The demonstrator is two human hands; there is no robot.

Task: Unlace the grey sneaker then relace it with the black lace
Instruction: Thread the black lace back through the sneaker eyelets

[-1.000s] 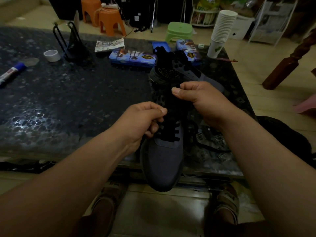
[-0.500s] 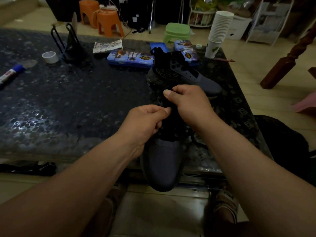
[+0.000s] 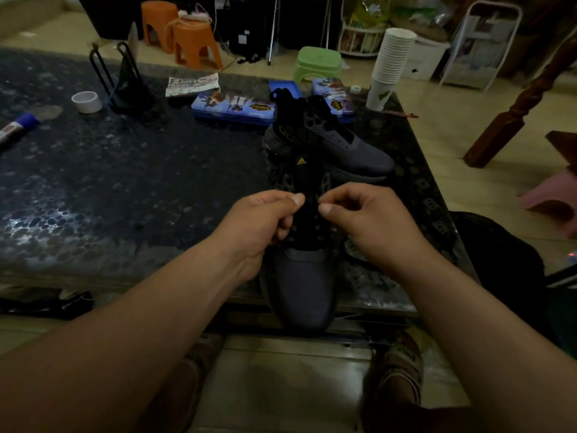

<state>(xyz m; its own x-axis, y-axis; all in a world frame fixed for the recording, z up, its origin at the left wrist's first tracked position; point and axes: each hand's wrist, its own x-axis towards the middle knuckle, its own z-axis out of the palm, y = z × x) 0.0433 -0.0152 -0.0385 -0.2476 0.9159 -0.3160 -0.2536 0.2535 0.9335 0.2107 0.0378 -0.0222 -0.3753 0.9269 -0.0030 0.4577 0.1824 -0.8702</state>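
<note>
Two hands work your grey sneaker [image 3: 299, 282], which lies toe toward you over the table's [image 3: 125, 182] near edge. Your left hand [image 3: 259, 226] and right hand [image 3: 368, 220] each pinch the black lace [image 3: 310, 204] above the tongue. The tongue bears a yellow Adidas logo [image 3: 301, 160].

Dim room, tiled floor [image 3: 437, 107], orange stools [image 3: 193, 42], green stool [image 3: 318, 62]

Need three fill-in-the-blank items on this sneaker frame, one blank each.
1. The left hand and right hand pinch the black lace over the grey sneaker, whose toe points ____ the person.
2. A second sneaker lies ____ it on the table.
3. The paper cups stand at the table's far ____ corner.
Missing: toward; behind; right
</note>
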